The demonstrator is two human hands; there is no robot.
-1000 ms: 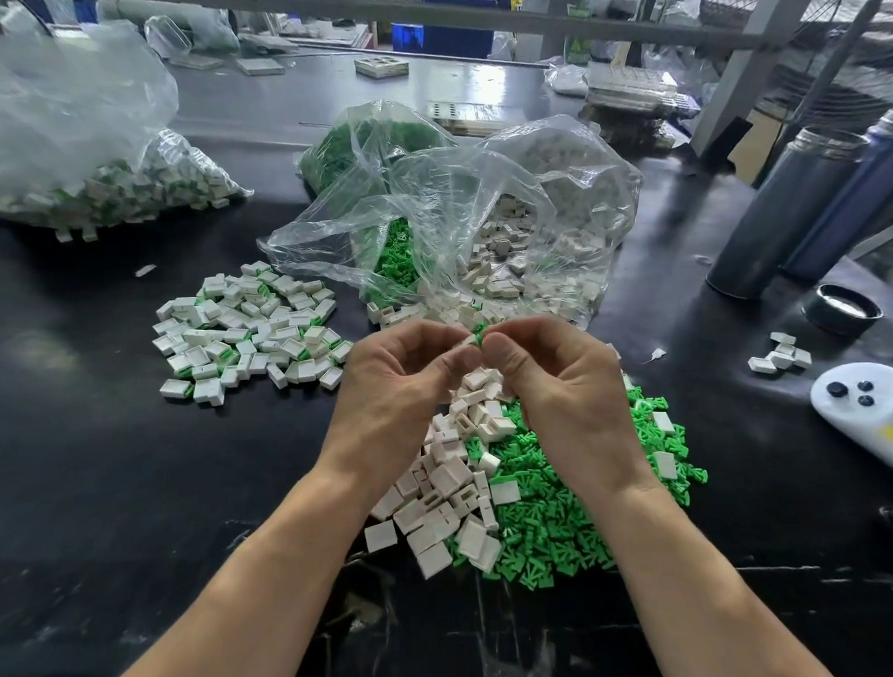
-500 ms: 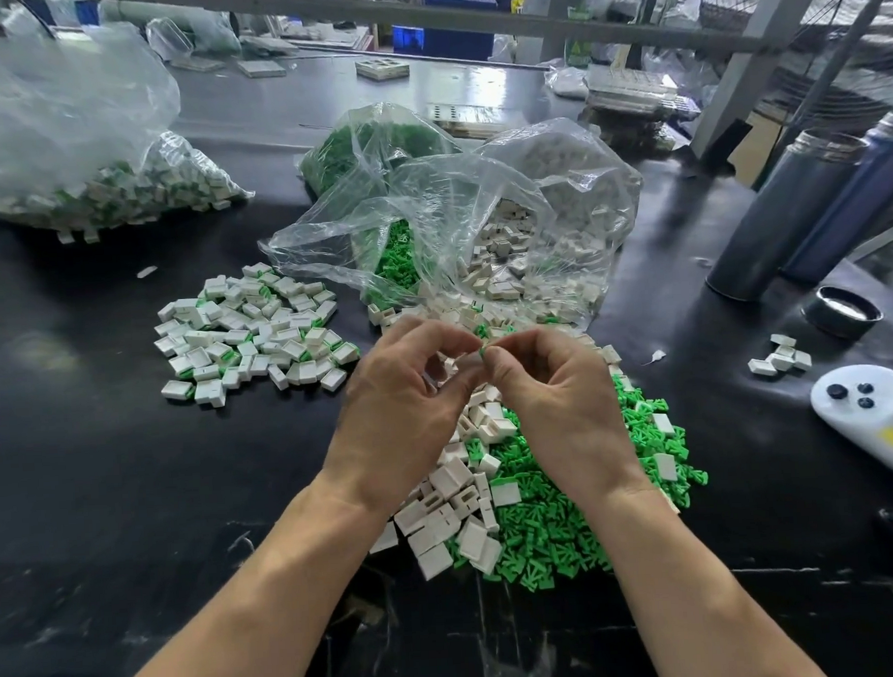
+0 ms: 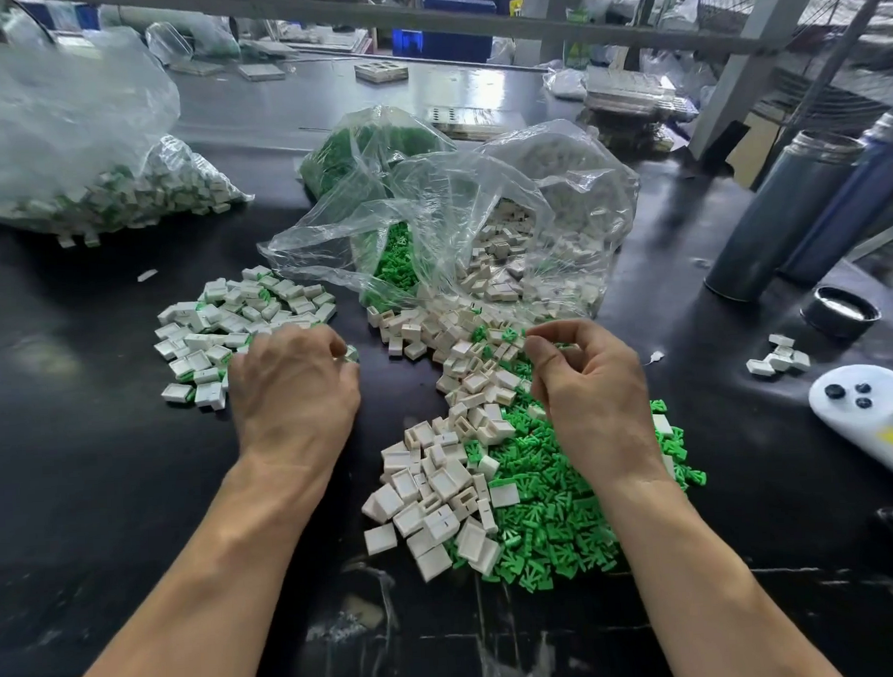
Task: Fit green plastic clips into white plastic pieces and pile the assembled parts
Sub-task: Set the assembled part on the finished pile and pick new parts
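A pile of assembled white-and-green parts [image 3: 239,321] lies at the left. My left hand [image 3: 293,391] hovers at that pile's right edge, its curled fingers holding an assembled part [image 3: 352,353] at the tips. Loose white pieces [image 3: 440,482] and green clips [image 3: 559,517] form a mixed heap in front of me. My right hand [image 3: 590,388] hangs over the top of this heap with thumb and fingers loosely curled; I see nothing between them.
An open clear bag [image 3: 481,234] spilling white pieces and green clips lies behind the heap. A bag of assembled parts [image 3: 95,190] sits far left. Two dark cylinders [image 3: 781,211], a black lid [image 3: 840,311], a few white pieces [image 3: 780,359] and a white device [image 3: 867,412] stand at the right.
My hands, pressed together over the heap before, have parted. The left one swung left to the assembled pile carrying the part; the right one stayed above the heap.
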